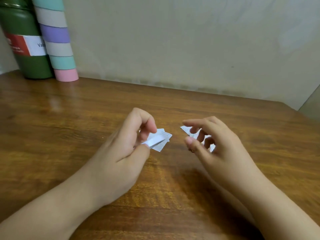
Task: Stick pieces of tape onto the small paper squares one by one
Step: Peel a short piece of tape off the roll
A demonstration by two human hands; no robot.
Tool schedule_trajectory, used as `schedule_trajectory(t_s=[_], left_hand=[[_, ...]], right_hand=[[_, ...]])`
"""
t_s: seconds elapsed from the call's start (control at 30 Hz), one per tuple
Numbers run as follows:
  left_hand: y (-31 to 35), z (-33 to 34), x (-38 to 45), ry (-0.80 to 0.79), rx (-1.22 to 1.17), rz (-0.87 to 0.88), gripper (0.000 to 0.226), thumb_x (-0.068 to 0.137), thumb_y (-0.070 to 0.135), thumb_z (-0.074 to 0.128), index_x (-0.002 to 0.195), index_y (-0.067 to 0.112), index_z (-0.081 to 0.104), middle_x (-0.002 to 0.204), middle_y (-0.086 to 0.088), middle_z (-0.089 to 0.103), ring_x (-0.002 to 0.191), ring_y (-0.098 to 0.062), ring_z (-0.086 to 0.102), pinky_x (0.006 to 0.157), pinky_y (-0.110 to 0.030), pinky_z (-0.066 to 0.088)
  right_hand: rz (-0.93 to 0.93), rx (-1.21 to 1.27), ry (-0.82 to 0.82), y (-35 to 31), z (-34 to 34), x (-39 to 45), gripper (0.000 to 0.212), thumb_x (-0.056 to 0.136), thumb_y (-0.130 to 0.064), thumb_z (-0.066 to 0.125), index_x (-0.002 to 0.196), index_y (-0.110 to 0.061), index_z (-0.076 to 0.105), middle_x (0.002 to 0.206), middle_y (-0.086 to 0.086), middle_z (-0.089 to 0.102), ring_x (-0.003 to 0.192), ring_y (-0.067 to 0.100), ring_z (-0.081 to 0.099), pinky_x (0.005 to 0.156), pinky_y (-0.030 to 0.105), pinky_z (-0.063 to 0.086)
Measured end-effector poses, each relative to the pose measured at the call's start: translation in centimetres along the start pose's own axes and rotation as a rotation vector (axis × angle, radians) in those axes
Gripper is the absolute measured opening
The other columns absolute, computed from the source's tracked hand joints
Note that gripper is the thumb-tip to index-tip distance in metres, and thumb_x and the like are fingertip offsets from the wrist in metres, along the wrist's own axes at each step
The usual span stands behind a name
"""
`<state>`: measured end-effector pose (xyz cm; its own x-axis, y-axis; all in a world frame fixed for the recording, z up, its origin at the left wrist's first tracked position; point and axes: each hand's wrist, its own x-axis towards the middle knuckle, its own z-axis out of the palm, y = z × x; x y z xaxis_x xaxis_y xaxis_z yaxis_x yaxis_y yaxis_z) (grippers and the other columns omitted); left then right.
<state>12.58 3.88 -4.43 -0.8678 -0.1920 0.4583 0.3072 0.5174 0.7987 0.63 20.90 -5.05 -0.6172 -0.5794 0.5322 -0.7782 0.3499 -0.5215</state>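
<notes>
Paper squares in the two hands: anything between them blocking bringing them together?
Nothing visible. The left hand pinches a small fan of paper squares; the right hand is over more squares, its grip unclear. Only bare wooden table shows in the gap between them.

1. Two forearms enter from the near edge, one at the left and one at the right, both bare all the way to that edge, with no sleeve showing.
2. The left hand (121,153) wears nothing that can be seen: no glove, band or watch at the wrist.
3. The right hand (218,146) is bare as well; its fingers are slightly blurred.
4. Fingernails are short and unpainted where they show, most plainly on the right thumb.
5. Both wrists are slim and smooth, without markings.
</notes>
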Motion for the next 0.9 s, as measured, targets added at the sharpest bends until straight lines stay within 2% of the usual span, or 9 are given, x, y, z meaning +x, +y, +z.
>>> schedule_trajectory(t_s=[0.13,0.27,0.4,0.47,0.57,0.63,0.77,0.83,0.9], left_hand=[[0.0,0.1,-0.2,-0.073,0.018,0.050,0.032,0.076,0.008,0.041,0.086,0.038,0.041,0.079,0.007,0.046,0.067,-0.016,0.045,0.062,-0.027,0.037],[0.1,0.6,-0.2,-0.091,0.116,0.081,0.031,0.077,0.008,0.043,0.086,0.038,0.039,0.074,0.027,0.051,0.060,0.004,0.045,0.060,-0.007,0.035],[-0.4,0.6,0.1,-0.020,0.119,-0.027,0.021,0.080,0.027,0.050,0.095,0.041,0.048,0.085,0.019,0.054,0.070,-0.005,0.052,0.067,-0.007,0.036],[-0.6,0.5,0.3,-0.033,0.128,-0.048,0.014,0.080,0.036,0.052,0.090,0.034,0.060,0.085,0.014,0.061,0.077,-0.010,0.057,0.069,-0.011,0.040],[-0.6,0.5,0.3,-0.114,0.070,-0.086,0.029,0.077,0.048,0.047,0.085,0.029,0.066,0.080,0.006,0.068,0.080,-0.015,0.062,0.078,-0.030,0.047],[-0.7,0.5,0.4,-0.109,-0.013,-0.114,0.026,0.076,0.043,0.049,0.082,0.026,0.068,0.076,0.006,0.068,0.076,-0.009,0.062,0.075,-0.023,0.046],[-0.8,0.7,0.5,-0.049,0.027,-0.118,0.022,0.079,0.034,0.049,0.072,0.024,0.067,0.062,0.002,0.061,0.046,-0.005,0.042,0.047,-0.016,0.031],[-0.8,0.9,0.4,-0.032,0.060,-0.117,0.023,0.081,0.035,0.050,0.072,0.023,0.067,0.063,0.005,0.063,0.051,-0.005,0.049,0.050,-0.019,0.035],[-0.7,1.3,0.3,-0.032,0.081,-0.116,0.020,0.086,0.034,0.052,0.076,0.026,0.068,0.069,0.009,0.066,0.064,-0.004,0.060,0.062,-0.022,0.046]], right_hand=[[-0.236,0.005,-0.135,-2.2,1.9,-0.7,0.026,0.089,-0.023,0.060,0.115,-0.028,0.061,0.092,-0.019,0.043,0.078,-0.006,0.044,0.070,0.002,0.034],[-0.243,0.014,-0.054,-1.8,2.0,-0.7,0.013,0.085,-0.015,0.063,0.096,-0.020,0.067,0.084,-0.019,0.039,0.073,-0.008,0.043,0.067,0.003,0.034],[-0.220,0.024,0.066,-1.5,1.8,-0.6,0.016,0.082,-0.015,0.066,0.096,-0.019,0.071,0.084,-0.014,0.044,0.072,-0.001,0.048,0.067,0.006,0.039],[-0.204,0.031,0.101,-1.3,1.7,-0.6,0.018,0.081,-0.014,0.066,0.097,-0.019,0.071,0.086,-0.012,0.046,0.073,0.000,0.049,0.069,0.005,0.039],[-0.195,0.017,0.106,-1.2,1.6,-0.6,0.020,0.080,-0.013,0.066,0.099,-0.019,0.071,0.087,-0.009,0.047,0.075,0.000,0.050,0.072,0.003,0.038],[-0.188,0.017,0.116,-1.2,1.7,-0.6,0.023,0.081,-0.014,0.065,0.102,-0.018,0.071,0.087,-0.008,0.049,0.077,0.001,0.051,0.074,0.003,0.038],[-0.147,0.065,0.144,-1.7,1.7,-0.8,0.028,0.083,-0.016,0.063,0.111,-0.018,0.067,0.094,-0.010,0.060,0.086,0.004,0.060,0.078,0.011,0.046],[-0.151,0.052,0.168,-2.1,1.7,-0.9,0.025,0.084,-0.018,0.063,0.109,-0.016,0.068,0.099,-0.011,0.064,0.091,0.002,0.060,0.081,0.009,0.045],[-0.156,0.024,0.217,-2.5,2.2,-0.9,0.023,0.085,-0.020,0.064,0.106,-0.014,0.069,0.101,-0.010,0.065,0.092,0.000,0.059,0.082,0.006,0.043]])
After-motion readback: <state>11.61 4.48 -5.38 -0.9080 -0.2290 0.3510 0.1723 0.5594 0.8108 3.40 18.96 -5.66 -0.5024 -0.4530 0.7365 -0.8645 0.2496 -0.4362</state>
